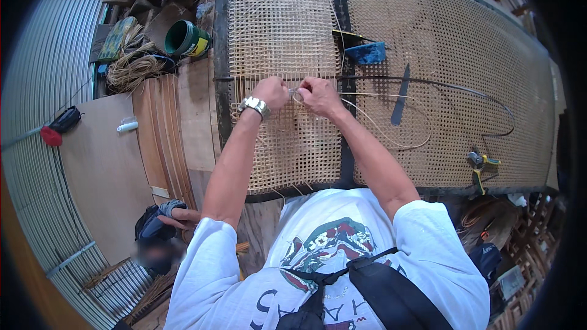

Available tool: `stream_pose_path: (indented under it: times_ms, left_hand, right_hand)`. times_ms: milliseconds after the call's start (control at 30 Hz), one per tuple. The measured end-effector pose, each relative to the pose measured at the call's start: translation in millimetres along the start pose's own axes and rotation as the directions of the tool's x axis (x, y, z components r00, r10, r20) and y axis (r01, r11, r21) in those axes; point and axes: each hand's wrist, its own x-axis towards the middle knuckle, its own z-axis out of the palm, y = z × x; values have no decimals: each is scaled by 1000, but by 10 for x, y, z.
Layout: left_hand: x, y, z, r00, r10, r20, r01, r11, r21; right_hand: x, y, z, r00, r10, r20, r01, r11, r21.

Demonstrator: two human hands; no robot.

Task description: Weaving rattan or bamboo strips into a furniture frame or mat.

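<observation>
A woven cane panel [281, 24] in a dark frame [348, 159] lies flat before me, with another cane panel [440, 43] right of the dark bar. My left hand [273, 93], a metal watch on its wrist, is pinched close over the left panel. Beside it, my right hand [319, 96] is also pinched closed, and the fingertips of both nearly meet at a thin cane strand. That cane strand [391, 139] loops out over the right panel. Small details between the fingertips are hard to make out. A dark rod [224, 79] runs across near my hands.
On the right panel lie a dark flat blade [402, 95], a blue-and-black object [367, 53], a curved dark strip [483, 93] and yellow-handled pliers [479, 171]. Leftward are a green bucket [186, 39], bundled cane [131, 73] and a person's arm [183, 217] at lower left.
</observation>
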Motion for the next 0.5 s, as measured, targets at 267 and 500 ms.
stream_pose_path:
  times_ms: [267, 500]
  left_hand:
    - [251, -176, -73, 993, -58, 105, 86, 955, -284]
    - [47, -7, -146, 985, -118, 127, 123, 992, -32]
  right_hand:
    - [203, -700, -337, 919, 302, 253, -89, 785, -612]
    - [67, -755, -219, 976, 83, 201, 97, 663, -742]
